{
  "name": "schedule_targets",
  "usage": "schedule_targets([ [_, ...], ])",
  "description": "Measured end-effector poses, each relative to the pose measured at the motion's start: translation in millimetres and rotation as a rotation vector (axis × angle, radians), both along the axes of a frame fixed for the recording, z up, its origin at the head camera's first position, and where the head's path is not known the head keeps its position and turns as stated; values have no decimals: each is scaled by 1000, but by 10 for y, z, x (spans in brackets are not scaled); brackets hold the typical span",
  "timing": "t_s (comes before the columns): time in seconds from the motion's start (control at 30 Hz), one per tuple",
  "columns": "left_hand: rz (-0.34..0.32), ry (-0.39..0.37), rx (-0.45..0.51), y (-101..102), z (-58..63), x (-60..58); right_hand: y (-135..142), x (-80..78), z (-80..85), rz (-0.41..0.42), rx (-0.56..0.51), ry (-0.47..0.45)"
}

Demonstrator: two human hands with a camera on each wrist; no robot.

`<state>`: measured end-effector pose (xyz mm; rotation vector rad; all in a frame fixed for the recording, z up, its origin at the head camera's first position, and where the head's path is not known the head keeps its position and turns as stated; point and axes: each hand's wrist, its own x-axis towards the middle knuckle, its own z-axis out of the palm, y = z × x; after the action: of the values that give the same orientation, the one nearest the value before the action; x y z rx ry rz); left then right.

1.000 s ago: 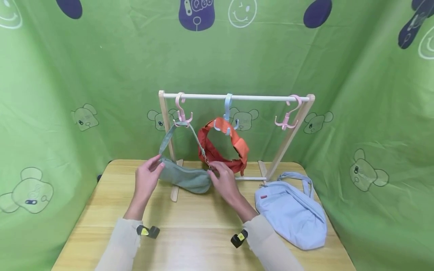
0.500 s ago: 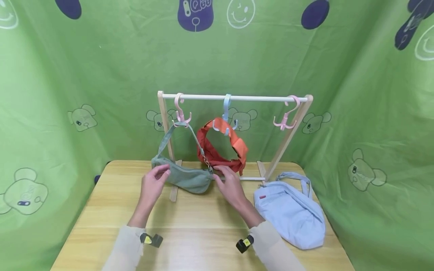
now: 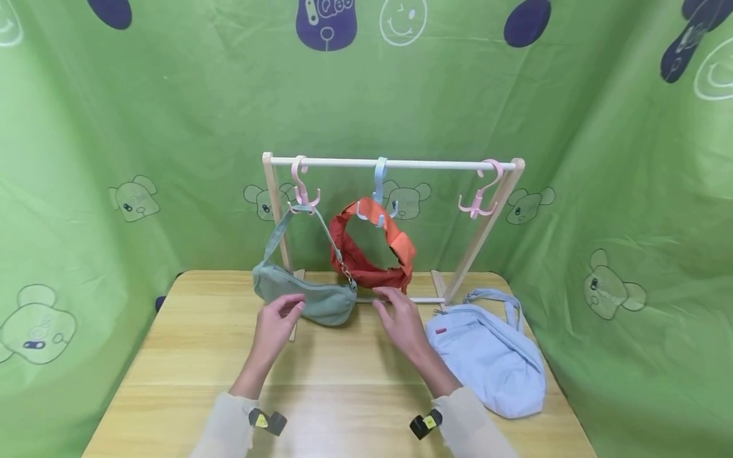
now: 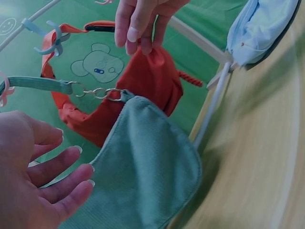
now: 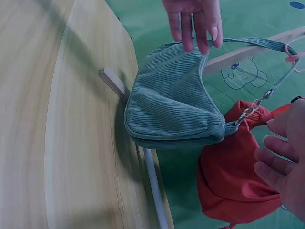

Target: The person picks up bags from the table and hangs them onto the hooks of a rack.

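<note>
A green corduroy shoulder bag (image 3: pixel 321 302) hangs by its strap from the left pink hook (image 3: pixel 303 191) on the rack. My left hand (image 3: pixel 280 324) is just in front of the bag's lower middle, its fingers loosely bent around nothing. To the bag's right, my right hand (image 3: pixel 401 324) also holds nothing, its fingers relaxed. A short metal chain (image 4: pixel 97 92) joins the strap to the bag, as the left wrist view shows. Beside it a red-orange bag (image 3: pixel 366 267) hangs from the blue hook (image 3: pixel 380 184), partly behind the green one.
A light blue bag (image 3: pixel 487 362) lies on the wooden table (image 3: pixel 343 407) at the right. The rack has a white top rail (image 3: pixel 435 165) and wooden legs. Another pink hook (image 3: pixel 481 194) hangs bare at its right end. Green printed cloth (image 3: pixel 189 95) surrounds the table.
Both hands have let go of the green bag and drawn back towards the person. The right hand has shifted right, off the chain end. The bag now hangs by itself.
</note>
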<state>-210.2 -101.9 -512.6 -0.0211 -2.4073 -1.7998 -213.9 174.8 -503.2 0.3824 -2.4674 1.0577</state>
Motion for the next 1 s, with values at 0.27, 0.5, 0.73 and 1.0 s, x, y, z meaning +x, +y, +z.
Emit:
schedule_targets([
  [0.27, -21, 27, -6, 106, -76, 40, 112, 129, 15, -24, -20, -56],
  [0.5, -34, 0, 1, 205, -78, 68, 293, 212, -1, -46, -14, -103],
  [0.73, -64, 12, 22, 332, -95, 47, 564, 236, -53, -92, -17, -78],
  [1.0, -86, 6, 31, 452, -84, 33, 833, 293, -114, -192, -45, -149],
])
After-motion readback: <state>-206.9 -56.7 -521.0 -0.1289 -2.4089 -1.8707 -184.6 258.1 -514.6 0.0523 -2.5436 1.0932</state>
